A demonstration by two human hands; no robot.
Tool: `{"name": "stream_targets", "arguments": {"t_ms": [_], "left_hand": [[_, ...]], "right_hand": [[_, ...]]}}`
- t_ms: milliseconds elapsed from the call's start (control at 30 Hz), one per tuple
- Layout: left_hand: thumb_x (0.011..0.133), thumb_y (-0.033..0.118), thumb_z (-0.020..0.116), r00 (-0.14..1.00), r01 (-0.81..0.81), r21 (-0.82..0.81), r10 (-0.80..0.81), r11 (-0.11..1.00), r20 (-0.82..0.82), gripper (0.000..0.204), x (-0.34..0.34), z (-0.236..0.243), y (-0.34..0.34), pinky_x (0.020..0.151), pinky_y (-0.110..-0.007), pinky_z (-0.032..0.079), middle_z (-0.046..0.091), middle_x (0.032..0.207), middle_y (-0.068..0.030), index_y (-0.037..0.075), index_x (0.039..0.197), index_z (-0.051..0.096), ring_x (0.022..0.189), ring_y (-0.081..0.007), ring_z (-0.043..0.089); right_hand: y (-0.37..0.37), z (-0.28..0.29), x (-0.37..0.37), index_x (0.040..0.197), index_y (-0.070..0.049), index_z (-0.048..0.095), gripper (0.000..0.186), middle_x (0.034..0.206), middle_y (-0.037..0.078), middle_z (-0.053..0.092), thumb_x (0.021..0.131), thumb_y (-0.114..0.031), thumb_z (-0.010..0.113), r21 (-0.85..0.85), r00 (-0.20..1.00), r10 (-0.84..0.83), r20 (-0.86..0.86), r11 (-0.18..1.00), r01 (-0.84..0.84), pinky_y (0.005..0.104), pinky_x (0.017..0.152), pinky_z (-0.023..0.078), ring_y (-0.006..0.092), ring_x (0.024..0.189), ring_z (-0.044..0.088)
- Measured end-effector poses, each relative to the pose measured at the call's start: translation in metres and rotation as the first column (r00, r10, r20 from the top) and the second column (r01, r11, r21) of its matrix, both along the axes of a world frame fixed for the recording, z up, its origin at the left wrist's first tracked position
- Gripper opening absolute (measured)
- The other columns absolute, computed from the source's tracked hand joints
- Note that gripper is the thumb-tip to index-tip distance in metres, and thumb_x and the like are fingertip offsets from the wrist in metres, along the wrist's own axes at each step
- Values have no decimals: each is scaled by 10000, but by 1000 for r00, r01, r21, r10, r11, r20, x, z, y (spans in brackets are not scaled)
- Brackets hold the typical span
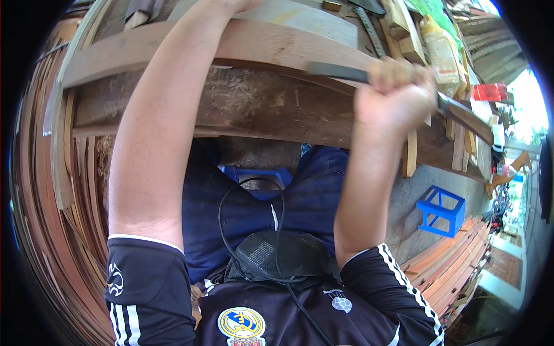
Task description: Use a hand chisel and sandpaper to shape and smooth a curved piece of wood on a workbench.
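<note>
My right hand (395, 92) is closed around a long, dark, flat tool (334, 71), slightly blurred, over the near side of the wooden workbench (259, 104). One end of the tool points left along a pale wooden plank (127, 46). My left arm reaches up across the plank; my left hand (245, 4) is at the top edge, mostly out of view, so its fingers and anything in them are hidden. A pale flat board (300, 23) lies beyond the plank near that hand, with a metal square (372, 37) to its right.
Stacked timber stands at far left (52, 173) and lies at lower right (438, 271). Blue plastic stools sit under the bench (254, 173) and to the right (441, 210). Wood offcuts (404, 40), a bagged item (438, 52) and a red object (489, 92) crowd the bench's right end.
</note>
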State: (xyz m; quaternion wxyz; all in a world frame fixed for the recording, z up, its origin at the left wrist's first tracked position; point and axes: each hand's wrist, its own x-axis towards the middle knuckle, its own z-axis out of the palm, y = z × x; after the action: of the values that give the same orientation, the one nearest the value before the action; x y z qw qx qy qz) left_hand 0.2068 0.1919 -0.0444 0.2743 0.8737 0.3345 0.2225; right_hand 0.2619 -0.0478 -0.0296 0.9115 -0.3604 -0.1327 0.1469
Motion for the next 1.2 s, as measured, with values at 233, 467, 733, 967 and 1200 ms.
{"name": "stream_targets", "arguments": {"t_ms": [233,467,733,967,1200], "left_hand": [[883,303,601,996,13,14,-11,1000,-94,379,-5,21,-9,947,-420,463,647,1083,-266,-42,1020,678,1088,-362,607],[888,298,603,999,-52,-32,52,998,0,373,-5,6,-4,940,-418,463,650,1069,-267,-43,1026,664,1084,-367,607],[882,305,611,999,24,40,-22,999,-49,367,-6,12,1,932,-422,466,654,1055,-262,-31,1019,662,1057,-375,615],[880,312,606,999,-26,-28,25,999,-36,394,3,7,-6,948,-422,456,635,1121,-259,-31,1073,638,1102,-366,594],[874,313,614,993,35,-46,-40,998,-109,404,-1,23,-8,946,-418,460,637,1113,-257,-33,1082,635,1095,-373,594]], "right_hand": [[-29,-3,31,635,-163,258,453,510,-35,155,1044,-349,199,95,1000,-21,18,995,20,270,393,152,107,428,113],[-3,4,15,665,-158,266,429,508,-35,185,1053,-337,218,-13,998,-57,-4,998,57,283,408,155,115,424,128],[-25,-1,40,618,-146,249,491,486,-29,190,1047,-370,166,-13,985,-158,-72,987,157,274,384,158,111,407,131],[17,5,-4,638,-159,274,447,505,-31,175,1044,-337,219,30,996,-84,-18,996,84,286,419,168,112,427,128],[-45,-2,52,600,-164,219,494,488,-29,164,1045,-370,164,106,994,-90,-59,990,96,267,382,146,115,409,124]]}}
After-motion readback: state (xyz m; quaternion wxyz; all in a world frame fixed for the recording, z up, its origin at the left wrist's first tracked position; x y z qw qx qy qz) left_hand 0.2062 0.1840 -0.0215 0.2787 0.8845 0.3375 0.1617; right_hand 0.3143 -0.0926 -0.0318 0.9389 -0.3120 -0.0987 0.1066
